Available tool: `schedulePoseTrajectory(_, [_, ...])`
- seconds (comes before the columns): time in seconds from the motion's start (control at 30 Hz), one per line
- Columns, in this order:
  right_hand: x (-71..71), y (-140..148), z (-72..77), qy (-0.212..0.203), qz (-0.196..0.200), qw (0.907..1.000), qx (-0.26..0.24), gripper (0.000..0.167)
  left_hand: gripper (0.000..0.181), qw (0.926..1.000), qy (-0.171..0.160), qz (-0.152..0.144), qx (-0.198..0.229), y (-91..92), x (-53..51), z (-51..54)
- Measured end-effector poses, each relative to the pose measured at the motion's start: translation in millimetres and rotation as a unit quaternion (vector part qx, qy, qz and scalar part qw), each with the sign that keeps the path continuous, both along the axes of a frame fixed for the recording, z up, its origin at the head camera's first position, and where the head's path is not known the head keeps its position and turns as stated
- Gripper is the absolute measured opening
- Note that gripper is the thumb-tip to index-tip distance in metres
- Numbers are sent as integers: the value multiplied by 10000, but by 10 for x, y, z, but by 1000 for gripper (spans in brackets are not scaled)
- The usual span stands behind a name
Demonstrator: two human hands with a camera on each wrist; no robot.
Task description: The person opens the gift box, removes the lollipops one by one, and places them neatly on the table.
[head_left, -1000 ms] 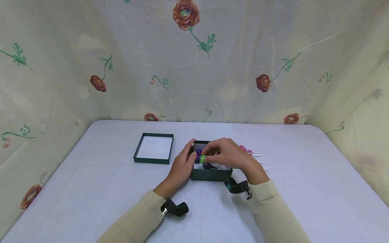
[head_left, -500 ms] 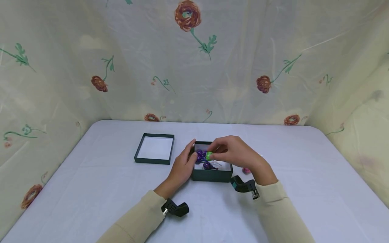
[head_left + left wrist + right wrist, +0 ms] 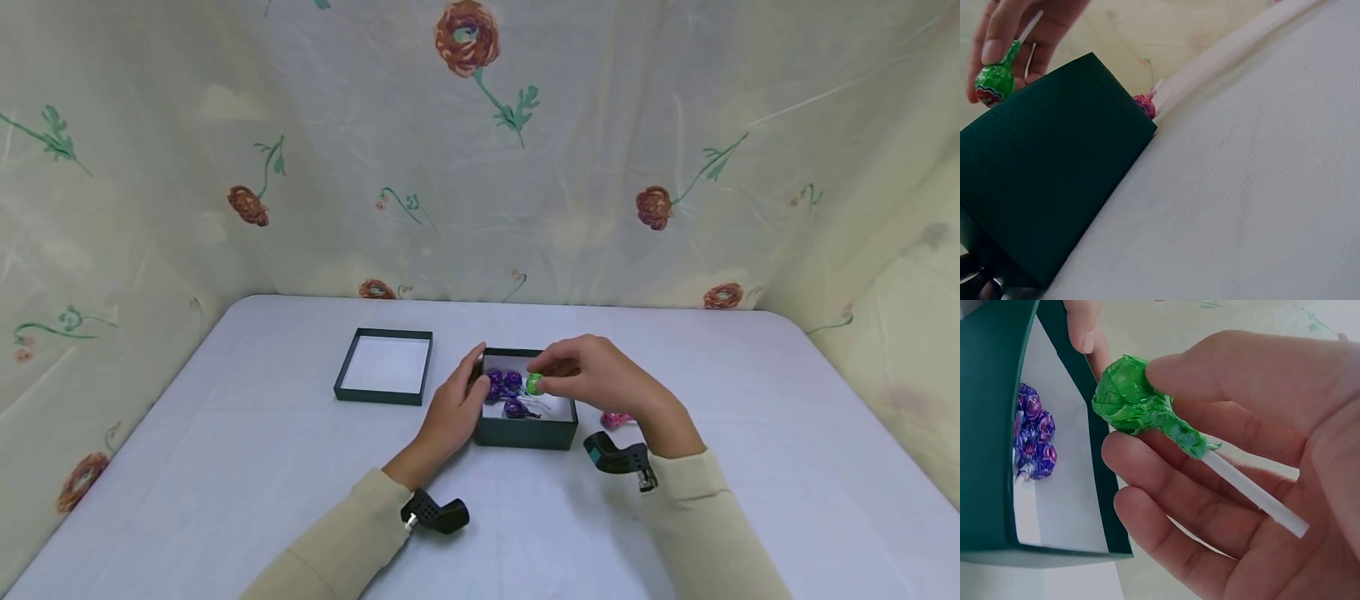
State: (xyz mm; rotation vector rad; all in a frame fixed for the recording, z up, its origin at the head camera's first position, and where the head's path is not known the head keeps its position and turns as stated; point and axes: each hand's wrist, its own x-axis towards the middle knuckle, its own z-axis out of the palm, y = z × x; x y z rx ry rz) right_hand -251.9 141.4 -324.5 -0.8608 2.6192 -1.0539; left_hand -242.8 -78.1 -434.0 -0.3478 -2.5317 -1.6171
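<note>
A dark green box [image 3: 527, 432] with a white inside holds several purple-wrapped lollipops [image 3: 513, 408]. The left hand [image 3: 447, 417] grips the box's left side, thumb at the near left edge and fingers along the outside. Between thumb and fingers the right hand [image 3: 600, 379] pinches a green-wrapped lollipop [image 3: 533, 384] by its head, over the right part of the box. In the right wrist view, the green lollipop [image 3: 1125, 394] has its white stick pointing back toward the palm, and the purple lollipops [image 3: 1038, 434] lie inside the box.
The green-rimmed lid [image 3: 381, 396] lies inside up on the white table [image 3: 300, 467], left of the box. A pink lollipop [image 3: 615, 420] lies right of the box, partly behind the right wrist. Floral cloth hangs behind and at both sides.
The right hand has moved right with the green lollipop, from beside the left thumb toward the box's right side, uncovering more purple lollipops. The left hand has kept its grip.
</note>
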Motion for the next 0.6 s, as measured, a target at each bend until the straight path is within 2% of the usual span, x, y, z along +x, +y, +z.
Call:
schedulePoseTrajectory(0.3, [5, 109, -11, -49, -110, 9999, 104, 24, 51, 10000, 71, 58, -20, -1, 4, -21])
schedulePoseTrajectory(0.6, [15, 221, 11, 27, -168, 9998, 77, 22, 51, 9999, 57, 61, -115, 8, 3, 8])
